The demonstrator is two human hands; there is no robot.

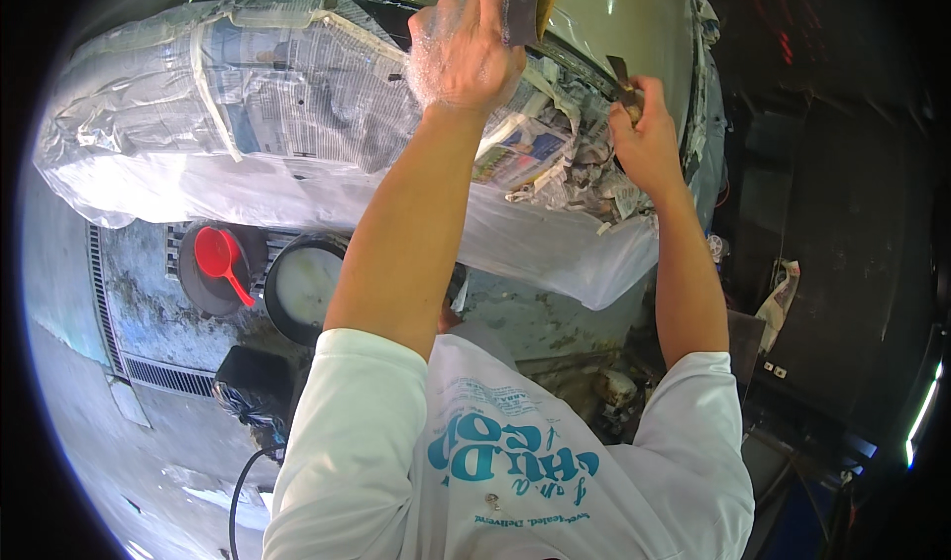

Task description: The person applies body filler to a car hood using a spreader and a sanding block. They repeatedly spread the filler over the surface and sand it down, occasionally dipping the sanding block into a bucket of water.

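My left hand (464, 53), wet with white suds, is closed on a folded sheet of sandpaper (519, 11), dark grey on one face and yellow-brown on the other. It is over the edge of a glossy pale vehicle panel (634, 5). To the right, my right hand (646, 139) pinches a small tool with a flat dark blade (618, 69), perhaps a scraper; my fingers cover its lower part. The blade points up toward the panel's edge. Crumpled newspaper (584, 169) hangs beside my right hand, and taped newspaper (287, 95) spreads left of my left hand.
Clear plastic sheeting (565, 248) hangs below the newspaper. On the floor at left are a red dipper (216, 251) on a round dark lid or container and a black bucket (279, 307) of cloudy liquid. A black device (253, 377) with a cable stands near a floor grate (168, 375).
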